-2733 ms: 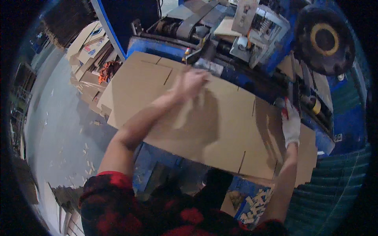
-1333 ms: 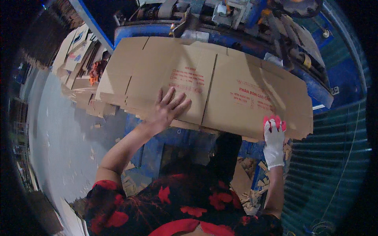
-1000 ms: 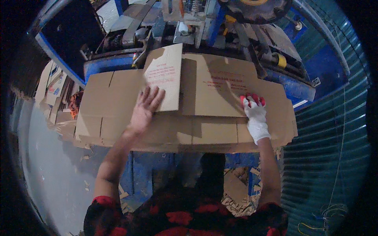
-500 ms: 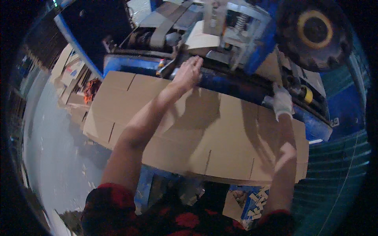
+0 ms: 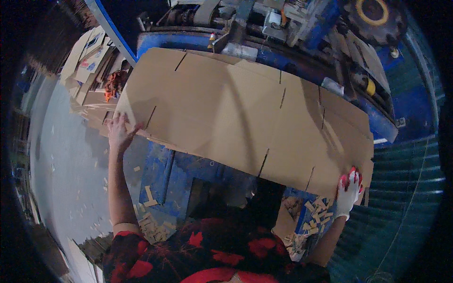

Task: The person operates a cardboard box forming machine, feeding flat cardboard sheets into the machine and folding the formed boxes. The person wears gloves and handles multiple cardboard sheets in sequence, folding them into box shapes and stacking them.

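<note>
A wide brown cardboard sheet (image 5: 198, 104) with dark slots cut in its edges lies in front of a blue machine (image 5: 188, 41). Edges of more cardboard show beneath it. My bare left hand (image 5: 121, 133) rests at its near left corner, fingers spread on the board. At the near right edge, my right hand (image 5: 349, 191) wears a white glove with red fingertips. Its fingers lie apart on top of the cardboard, and neither hand is closed around it.
A toothed dark wheel (image 5: 373, 16) and metal rollers sit at the back. Stacked cardboard (image 5: 89, 66) with an orange tangle (image 5: 114, 85) stands at left. Small offcuts (image 5: 314, 217) lie below. Green corrugated sheeting (image 5: 406, 188) is at right.
Both hands have come back from the machine's front edge to the near edge of the cardboard, the left also moving left. The view has shifted, with the machine now higher in it.
</note>
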`<action>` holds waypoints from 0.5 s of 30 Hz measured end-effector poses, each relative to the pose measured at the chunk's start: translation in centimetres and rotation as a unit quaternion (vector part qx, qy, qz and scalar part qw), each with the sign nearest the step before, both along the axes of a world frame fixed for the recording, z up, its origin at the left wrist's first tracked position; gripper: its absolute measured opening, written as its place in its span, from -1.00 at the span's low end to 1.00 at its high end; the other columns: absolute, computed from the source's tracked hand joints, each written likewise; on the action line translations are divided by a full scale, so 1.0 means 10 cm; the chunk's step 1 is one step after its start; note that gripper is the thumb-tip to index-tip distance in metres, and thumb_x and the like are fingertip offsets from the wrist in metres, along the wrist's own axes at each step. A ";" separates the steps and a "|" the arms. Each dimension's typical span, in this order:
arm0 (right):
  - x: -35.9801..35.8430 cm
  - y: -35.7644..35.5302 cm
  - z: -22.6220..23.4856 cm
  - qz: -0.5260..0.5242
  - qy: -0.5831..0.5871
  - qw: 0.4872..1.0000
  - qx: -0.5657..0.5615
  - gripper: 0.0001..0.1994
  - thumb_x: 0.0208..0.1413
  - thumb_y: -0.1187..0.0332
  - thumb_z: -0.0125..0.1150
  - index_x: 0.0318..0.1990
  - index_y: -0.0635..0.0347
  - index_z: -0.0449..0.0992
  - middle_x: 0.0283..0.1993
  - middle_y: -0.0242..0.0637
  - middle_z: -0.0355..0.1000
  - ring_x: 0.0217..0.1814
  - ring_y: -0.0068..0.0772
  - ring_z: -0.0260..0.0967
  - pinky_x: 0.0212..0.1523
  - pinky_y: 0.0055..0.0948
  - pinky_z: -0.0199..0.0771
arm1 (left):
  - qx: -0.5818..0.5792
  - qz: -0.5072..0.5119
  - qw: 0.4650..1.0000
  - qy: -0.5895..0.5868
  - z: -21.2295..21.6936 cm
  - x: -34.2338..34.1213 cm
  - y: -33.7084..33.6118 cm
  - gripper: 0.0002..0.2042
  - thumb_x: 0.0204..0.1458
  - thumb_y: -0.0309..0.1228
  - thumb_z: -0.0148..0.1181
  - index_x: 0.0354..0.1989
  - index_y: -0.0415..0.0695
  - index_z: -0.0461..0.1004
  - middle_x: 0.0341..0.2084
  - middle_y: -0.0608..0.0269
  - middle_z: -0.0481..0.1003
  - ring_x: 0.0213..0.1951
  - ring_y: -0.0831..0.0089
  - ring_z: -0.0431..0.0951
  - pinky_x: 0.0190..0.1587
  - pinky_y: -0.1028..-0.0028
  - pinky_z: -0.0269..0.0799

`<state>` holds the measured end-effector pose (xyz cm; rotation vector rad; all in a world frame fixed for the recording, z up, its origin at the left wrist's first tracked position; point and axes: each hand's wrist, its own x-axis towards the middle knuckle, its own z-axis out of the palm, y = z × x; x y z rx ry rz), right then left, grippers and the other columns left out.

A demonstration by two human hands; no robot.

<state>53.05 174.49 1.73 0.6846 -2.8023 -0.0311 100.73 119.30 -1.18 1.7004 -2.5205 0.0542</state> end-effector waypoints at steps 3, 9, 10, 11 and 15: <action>0.21 0.33 -0.15 -0.123 0.158 0.972 -0.126 -0.33 0.00 0.16 0.27 0.26 0.10 0.17 0.28 -0.04 0.15 0.33 0.00 0.04 0.31 -0.09 0.00 | 0.073 0.018 0.982 0.173 -0.03 0.12 -0.19 -0.35 -0.20 -0.07 0.36 0.06 -0.16 0.34 -0.05 0.00 0.42 0.05 0.14 0.37 0.15 0.27 0.20; 0.44 0.43 -0.43 -0.045 -0.408 0.381 -0.828 -0.48 0.06 0.36 0.19 0.19 0.20 0.24 0.12 -0.30 0.30 0.23 -0.31 0.17 0.15 -0.05 0.25 | 0.095 0.083 0.939 0.320 -0.24 0.11 -0.49 -0.31 -0.24 -0.16 0.40 0.10 -0.17 0.30 -0.06 0.06 0.42 -0.03 0.16 0.43 0.09 0.27 0.25; 0.46 0.40 -0.37 -0.043 -0.357 0.428 -0.829 -0.50 0.06 0.38 0.19 0.18 0.20 0.25 0.10 -0.29 0.32 0.20 -0.31 0.21 0.13 -0.07 0.28 | 0.059 0.101 0.953 0.279 -0.23 0.08 -0.46 -0.30 -0.24 -0.17 0.40 0.11 -0.17 0.28 -0.03 0.04 0.40 -0.02 0.13 0.41 0.09 0.25 0.25; 0.48 0.34 -0.29 -0.041 -0.309 0.472 -0.824 -0.51 0.06 0.40 0.19 0.17 0.20 0.26 0.09 -0.27 0.34 0.16 -0.30 0.25 0.10 -0.08 0.31 | 0.022 0.124 0.964 0.236 -0.19 0.05 -0.42 -0.29 -0.23 -0.17 0.40 0.13 -0.16 0.26 0.00 0.03 0.37 -0.01 0.11 0.40 0.09 0.24 0.24; 0.62 0.16 0.22 0.005 -0.145 0.598 -0.788 -0.61 0.01 0.58 0.15 0.05 0.26 0.35 -0.02 -0.20 0.42 -0.02 -0.29 0.41 -0.01 -0.27 0.44 | 0.013 0.057 0.914 0.401 0.11 -0.07 -0.02 -0.28 -0.18 -0.31 0.37 0.19 -0.17 0.17 0.10 0.03 0.27 0.07 0.15 0.33 0.13 0.25 0.22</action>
